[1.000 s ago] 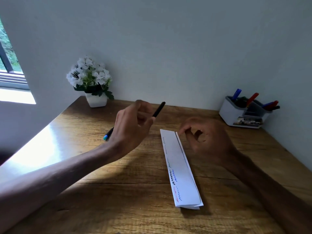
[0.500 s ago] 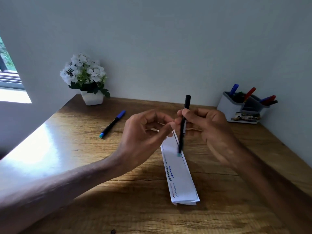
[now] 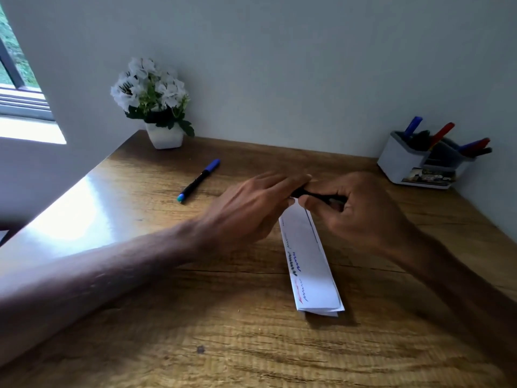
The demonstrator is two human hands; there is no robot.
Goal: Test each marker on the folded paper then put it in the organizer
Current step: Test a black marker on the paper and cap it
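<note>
A black marker [image 3: 316,195] lies level between both hands, just above the far end of the folded paper [image 3: 310,264]. My right hand [image 3: 355,211] grips its barrel. My left hand [image 3: 251,208] holds its left end with the fingertips; that end is hidden under the fingers. The paper is a long white strip with short scribbles in several colours along its left side. The white and grey organizer [image 3: 419,166] stands at the far right with several markers in it. A blue-capped marker [image 3: 199,180] lies alone on the table at the left.
A white pot of white flowers [image 3: 156,107] stands at the back left against the wall. The wooden table [image 3: 195,331] ends at the wall behind and on the right. A window is at the far left.
The marker passed from my left hand to my right, stood upright, and now lies level with both hands on it. The hands have come together above the paper's far end.
</note>
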